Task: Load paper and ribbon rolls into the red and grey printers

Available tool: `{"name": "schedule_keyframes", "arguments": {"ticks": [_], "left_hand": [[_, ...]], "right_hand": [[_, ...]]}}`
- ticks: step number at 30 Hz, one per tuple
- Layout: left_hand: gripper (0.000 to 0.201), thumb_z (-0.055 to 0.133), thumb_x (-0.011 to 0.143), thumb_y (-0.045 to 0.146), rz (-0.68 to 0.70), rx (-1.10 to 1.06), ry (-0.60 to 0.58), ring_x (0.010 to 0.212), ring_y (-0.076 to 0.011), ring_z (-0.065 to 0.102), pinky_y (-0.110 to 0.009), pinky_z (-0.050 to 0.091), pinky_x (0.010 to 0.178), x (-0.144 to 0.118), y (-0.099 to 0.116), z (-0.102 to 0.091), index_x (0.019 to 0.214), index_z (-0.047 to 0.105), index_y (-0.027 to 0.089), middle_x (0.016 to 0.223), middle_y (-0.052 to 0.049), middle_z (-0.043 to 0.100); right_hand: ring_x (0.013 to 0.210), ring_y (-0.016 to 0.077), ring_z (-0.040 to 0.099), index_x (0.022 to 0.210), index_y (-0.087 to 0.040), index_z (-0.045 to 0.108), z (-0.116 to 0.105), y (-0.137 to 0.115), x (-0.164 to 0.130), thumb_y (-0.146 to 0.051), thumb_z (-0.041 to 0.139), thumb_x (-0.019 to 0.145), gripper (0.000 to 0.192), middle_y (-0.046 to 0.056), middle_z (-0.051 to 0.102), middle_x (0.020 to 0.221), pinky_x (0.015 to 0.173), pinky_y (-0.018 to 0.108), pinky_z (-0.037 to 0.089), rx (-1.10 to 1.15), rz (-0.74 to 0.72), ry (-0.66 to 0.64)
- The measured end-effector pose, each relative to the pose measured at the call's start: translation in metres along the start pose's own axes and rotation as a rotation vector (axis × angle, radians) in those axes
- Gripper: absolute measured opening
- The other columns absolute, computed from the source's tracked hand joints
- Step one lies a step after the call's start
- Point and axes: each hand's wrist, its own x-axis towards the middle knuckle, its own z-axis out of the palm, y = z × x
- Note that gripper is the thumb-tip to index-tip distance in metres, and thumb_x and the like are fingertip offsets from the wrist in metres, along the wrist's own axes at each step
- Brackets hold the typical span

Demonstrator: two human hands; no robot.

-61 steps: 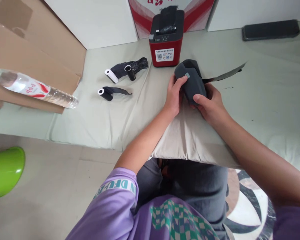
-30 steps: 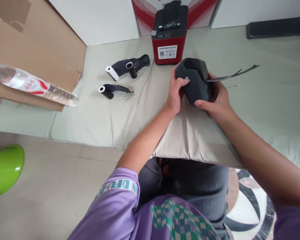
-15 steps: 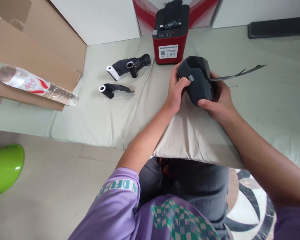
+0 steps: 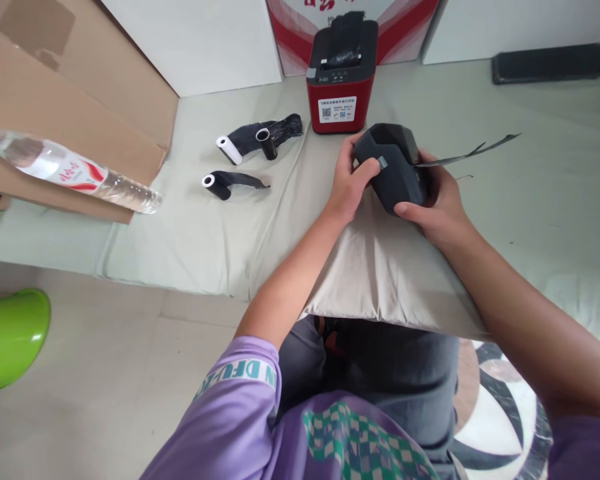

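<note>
Both hands hold a small black label printer point(image 4: 397, 177) above the near part of the covered table. My left hand point(image 4: 353, 175) wraps its left side, with the thumb by a pale grey button. Around the right side closes my right hand point(image 4: 437, 203), its thumb on the near lower edge and the other fingers partly hidden behind. A thin, torn black strip point(image 4: 475, 155) sticks out to the right from the printer. Just beyond my left hand stands a red and black receipt printer point(image 4: 341, 93), black paper rising from its top.
Left of the hands lie a white-cored roll point(image 4: 229, 150), a small black roll point(image 4: 267, 143) and another black roll point(image 4: 217, 185) with loose tails. A water bottle point(image 4: 70, 167) lies against a cardboard box point(image 4: 105, 100). A long black case point(image 4: 550, 63) is at the back right.
The camera view has tilted slightly, so the table things sit a little lower. Both hands keep their hold on the label printer, with hardly any movement.
</note>
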Motion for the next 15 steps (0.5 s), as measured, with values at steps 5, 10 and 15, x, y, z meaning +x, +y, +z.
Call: {"name": "schedule_keyframes", "arguments": {"ticks": [5,10,15], "left_hand": [[0.029,0.038,0.101,0.003,-0.005,-0.013,-0.010,0.132,-0.0251,0.071,-0.048,0.063,0.109,0.0019,-0.0021,-0.0022,0.112,0.057,0.022,0.102,0.001,0.068],[0.029,0.042,0.103,0.007,-0.050,-0.135,-0.059,0.137,-0.0253,0.065,-0.043,0.061,0.112,0.0038,-0.0044,-0.0058,0.112,0.062,0.027,0.107,0.000,0.070],[0.038,0.055,0.109,0.024,-0.116,-0.059,-0.184,0.135,-0.0252,0.069,-0.042,0.063,0.106,0.0055,-0.0044,-0.0068,0.146,0.055,0.032,0.128,0.000,0.070]], "right_hand": [[0.149,0.0412,0.056,0.136,-0.034,0.066,-0.0001,-0.0032,0.0012,-0.064,0.100,0.052,0.095,0.007,0.067,0.150,0.130,0.061,0.045,-0.090,-0.040,-0.006],[0.149,0.0428,0.056,0.141,-0.034,0.061,0.0018,-0.0086,0.0019,-0.071,0.096,0.053,0.102,0.008,0.067,0.151,0.126,0.064,0.049,-0.232,-0.020,0.021],[0.144,0.0431,0.060,0.140,-0.032,0.060,-0.0001,-0.0071,0.0030,-0.065,0.092,0.061,0.091,0.010,0.070,0.145,0.120,0.064,0.054,-0.302,0.002,0.095]]}}
